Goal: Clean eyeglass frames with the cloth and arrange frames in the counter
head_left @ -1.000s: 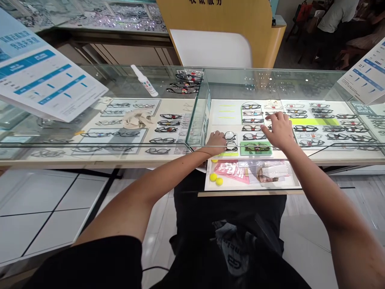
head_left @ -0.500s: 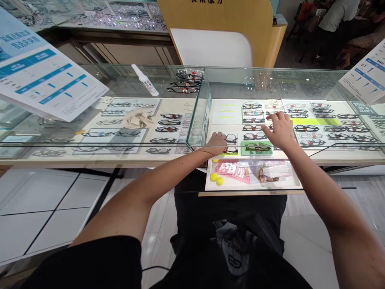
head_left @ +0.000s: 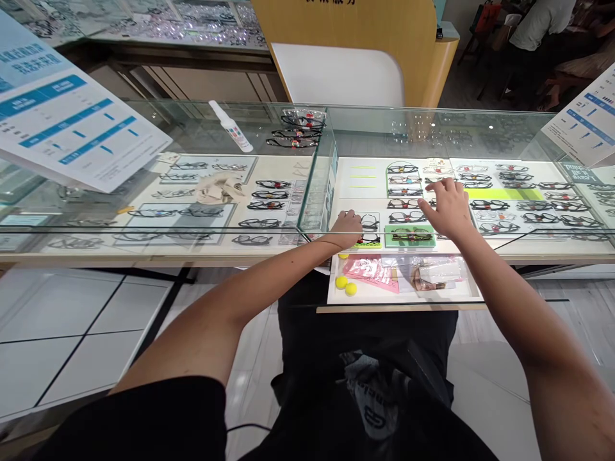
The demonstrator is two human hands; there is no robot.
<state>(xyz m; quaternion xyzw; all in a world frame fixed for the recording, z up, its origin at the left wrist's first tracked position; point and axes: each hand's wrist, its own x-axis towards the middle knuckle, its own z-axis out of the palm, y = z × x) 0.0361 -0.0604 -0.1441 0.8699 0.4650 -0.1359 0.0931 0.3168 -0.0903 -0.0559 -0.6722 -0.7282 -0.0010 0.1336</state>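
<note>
My left hand (head_left: 346, 230) rests low over the display tray, fingers bent and pressed together at the left end of a pair of dark-rimmed eyeglasses (head_left: 369, 222). That hand covers part of the frame, so the exact grip is partly hidden. Below it, another dark pair of eyeglasses (head_left: 369, 239) lies on a yellow-green strip. Over the middle columns of frames, my right hand (head_left: 450, 208) hovers with fingers spread and nothing visible in it. Left of its thumb are eyeglasses with red tags (head_left: 402, 204). A green block (head_left: 390, 237) bears one more dark pair.
Glass showcase panels (head_left: 313, 173) surround the trays. An open drawer (head_left: 331, 296) below holds yellow balls (head_left: 351, 289) and pink packets (head_left: 368, 269). A white spray bottle (head_left: 233, 131) and stacked eyeglasses (head_left: 295, 134) lie on the glass. Printed cards (head_left: 72, 115) stand at left.
Both hands hold nearly the same positions. The view has shifted very slightly; no object has visibly moved.
</note>
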